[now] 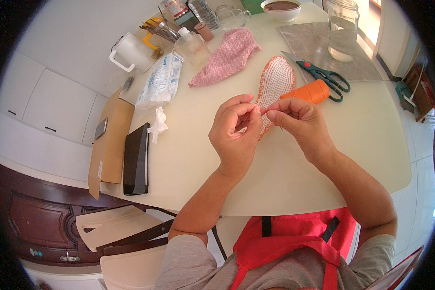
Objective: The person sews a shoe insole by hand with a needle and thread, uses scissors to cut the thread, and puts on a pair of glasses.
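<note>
My left hand point(235, 127) and my right hand point(302, 125) meet above a knitted or crocheted shoe sole point(276, 74), white with an orange edge. Thumb and forefinger of each hand pinch something very fine. In the left it looks like a thread; from the right a thin needle-like tip point(281, 128) sticks out below the thumb. The fingers hide most of both, and part of the sole. Beside the right hand lies an orange cone of thread point(309, 92). Scissors with dark green handles point(320, 75) rest beyond it, blades apart from the sole.
A pink cloth point(228, 58), a plastic pack point(161, 81) and a crumpled tissue point(158, 124) lie leftward. A black tablet-like case point(136, 159) and cardboard box point(114, 145) line the left edge. A glass jar point(342, 36) stands on a grey mat point(304, 38); a bowl point(281, 15) is behind.
</note>
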The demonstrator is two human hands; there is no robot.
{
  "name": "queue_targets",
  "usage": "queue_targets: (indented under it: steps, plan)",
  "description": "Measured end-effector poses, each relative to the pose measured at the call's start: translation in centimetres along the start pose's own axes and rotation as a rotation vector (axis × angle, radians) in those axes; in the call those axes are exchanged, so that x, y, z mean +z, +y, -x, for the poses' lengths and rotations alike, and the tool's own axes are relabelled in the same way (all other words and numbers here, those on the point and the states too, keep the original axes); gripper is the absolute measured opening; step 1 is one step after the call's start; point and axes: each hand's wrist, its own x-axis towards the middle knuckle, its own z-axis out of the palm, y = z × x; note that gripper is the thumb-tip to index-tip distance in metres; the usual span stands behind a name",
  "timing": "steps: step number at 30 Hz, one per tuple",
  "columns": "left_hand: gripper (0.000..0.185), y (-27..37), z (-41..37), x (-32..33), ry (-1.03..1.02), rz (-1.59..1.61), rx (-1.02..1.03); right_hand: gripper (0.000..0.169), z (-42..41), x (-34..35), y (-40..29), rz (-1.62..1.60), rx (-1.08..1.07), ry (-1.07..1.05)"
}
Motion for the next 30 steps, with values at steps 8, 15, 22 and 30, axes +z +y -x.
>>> queue_targets:
  steps: [8,15,22,30]
  plan:
    - [0.010,-0.11,0.06,-0.05,-0.003,-0.002,0.002,0.012,0.06,0.13,-0.29,0.015,-0.020,-0.005]
    - [0.009,0.09,0.04,0.10,0.028,0.005,-0.004,0.012,0.06,0.10,-0.23,-0.028,-0.004,-0.009]
    - [0.009,0.07,0.01,0.20,0.046,0.027,0.001,0.013,0.12,0.21,-0.49,-0.044,0.010,-0.011]
    - [0.009,0.12,0.00,0.23,0.045,0.036,-0.015,0.014,0.07,0.06,-0.40,-0.035,0.007,-0.021]
